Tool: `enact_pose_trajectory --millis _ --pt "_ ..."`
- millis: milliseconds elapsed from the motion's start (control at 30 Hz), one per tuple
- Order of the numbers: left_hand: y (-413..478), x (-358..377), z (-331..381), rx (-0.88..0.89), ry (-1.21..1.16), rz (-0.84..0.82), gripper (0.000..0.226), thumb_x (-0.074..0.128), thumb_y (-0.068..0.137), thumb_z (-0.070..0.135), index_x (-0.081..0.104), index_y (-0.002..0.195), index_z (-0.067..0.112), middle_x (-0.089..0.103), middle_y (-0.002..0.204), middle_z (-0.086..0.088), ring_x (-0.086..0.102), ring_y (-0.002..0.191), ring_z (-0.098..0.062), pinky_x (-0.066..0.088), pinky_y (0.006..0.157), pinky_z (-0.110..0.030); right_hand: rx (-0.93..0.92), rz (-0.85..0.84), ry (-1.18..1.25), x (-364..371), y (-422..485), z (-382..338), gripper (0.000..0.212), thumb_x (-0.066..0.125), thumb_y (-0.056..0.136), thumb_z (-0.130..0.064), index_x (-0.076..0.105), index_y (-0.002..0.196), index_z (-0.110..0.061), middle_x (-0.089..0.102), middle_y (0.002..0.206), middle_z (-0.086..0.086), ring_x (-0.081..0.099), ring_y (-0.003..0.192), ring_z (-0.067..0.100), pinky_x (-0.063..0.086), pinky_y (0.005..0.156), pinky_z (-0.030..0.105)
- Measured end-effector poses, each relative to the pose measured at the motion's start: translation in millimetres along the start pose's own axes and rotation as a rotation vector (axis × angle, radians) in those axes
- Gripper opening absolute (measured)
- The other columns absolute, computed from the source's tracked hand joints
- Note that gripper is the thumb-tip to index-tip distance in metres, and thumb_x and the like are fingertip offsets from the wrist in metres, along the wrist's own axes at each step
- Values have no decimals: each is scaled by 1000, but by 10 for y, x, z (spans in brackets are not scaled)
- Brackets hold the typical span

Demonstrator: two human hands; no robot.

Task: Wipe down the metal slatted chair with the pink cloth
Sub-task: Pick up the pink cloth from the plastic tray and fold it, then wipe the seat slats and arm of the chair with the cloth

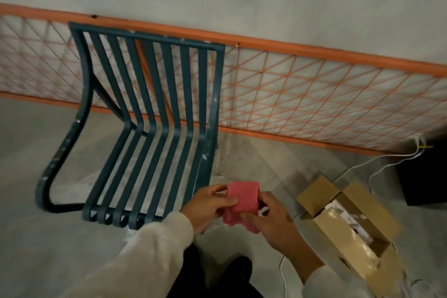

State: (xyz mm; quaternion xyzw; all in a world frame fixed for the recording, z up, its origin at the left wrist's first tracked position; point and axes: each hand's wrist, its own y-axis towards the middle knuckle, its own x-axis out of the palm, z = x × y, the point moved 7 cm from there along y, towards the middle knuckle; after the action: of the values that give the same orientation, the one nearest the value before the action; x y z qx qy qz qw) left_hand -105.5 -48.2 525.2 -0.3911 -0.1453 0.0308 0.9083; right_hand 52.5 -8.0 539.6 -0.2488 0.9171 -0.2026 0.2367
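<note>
A dark teal metal slatted chair (pixel 154 123) stands on the grey floor, its back against an orange railing. The pink cloth (pixel 242 201) is folded and held in front of me, just right of the seat's front right corner. My left hand (pixel 205 208) pinches the cloth's left edge with thumb and fingers. Gripping its right and lower side is my right hand (pixel 273 222). Neither the hands nor the cloth touch the chair.
An orange railing with a diamond mesh (pixel 302 94) runs behind the chair along the pale wall. An open cardboard box (pixel 350 227) sits on the floor at the right, with white cables (pixel 377 159) near it and a dark object (pixel 425 176) at the far right.
</note>
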Motion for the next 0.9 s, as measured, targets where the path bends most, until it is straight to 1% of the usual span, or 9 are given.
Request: enact_pose_trajectory --millis 100,167,233,333,433,533,633,767,900 --pt "-194 -184 -60 -15 -25 -28 42 73 78 6 62 118 12 72 110 -13 71 94 -28 57 67 -32 57 -52 36 238 -87 -22 37 82 68 -28 65 100 -20 72 95 2 68 88 24 59 80 38" --pt "-261 -304 -65 -2 -23 9 45 76 76 7 62 117 15 73 109 -9 70 97 -27 59 75 -38 73 -69 62 360 -101 -74 39 80 68 -29 64 101 -17 73 97 8 69 93 32 58 82 49" --pt "-303 -419 2 43 15 65 43 76 75 7 63 114 18 73 106 -5 68 101 -26 56 87 -45 73 -64 105 470 -95 -159 33 79 76 -29 62 102 -17 73 98 8 69 95 30 58 84 46" --pt "-350 -520 158 102 49 110 37 74 78 6 62 111 17 73 105 -5 67 101 -25 57 78 -38 54 -40 65 548 -48 -329 23 70 88 -35 60 103 -20 71 100 2 68 94 20 58 84 35" --pt "-373 -616 271 161 102 143 31 73 79 8 64 107 18 73 103 -4 67 99 -22 56 75 -35 6 -15 17 590 -14 -495 18 64 94 -31 57 105 -20 68 99 -2 63 84 4 49 69 13" --pt "-350 -698 298 191 179 164 25 72 80 15 64 102 22 73 101 -3 67 97 -21 57 83 -43 -37 14 -3 613 13 -587 15 63 95 -24 50 102 -21 65 97 -4 61 80 -1 47 64 8" --pt "-327 -714 295 177 147 169 23 71 82 20 64 104 22 71 103 -1 67 98 -22 58 78 -39 -105 71 -57 596 51 -601 24 61 95 -17 41 97 -30 58 95 -9 59 81 -3 49 69 12" --pt "-277 -632 241 122 46 169 24 68 85 24 62 108 22 70 109 -3 66 101 -23 59 79 -40 -194 25 -172 653 126 -625 25 59 94 -16 44 108 -31 53 103 -13 58 91 3 49 74 12" --pt "-214 -545 54 13 -130 193 34 72 80 28 63 112 19 72 108 -8 67 102 -28 58 83 -46 -165 -127 -121 790 292 -448 51 82 73 -46 54 115 -40 59 109 -11 68 92 17 61 76 38"
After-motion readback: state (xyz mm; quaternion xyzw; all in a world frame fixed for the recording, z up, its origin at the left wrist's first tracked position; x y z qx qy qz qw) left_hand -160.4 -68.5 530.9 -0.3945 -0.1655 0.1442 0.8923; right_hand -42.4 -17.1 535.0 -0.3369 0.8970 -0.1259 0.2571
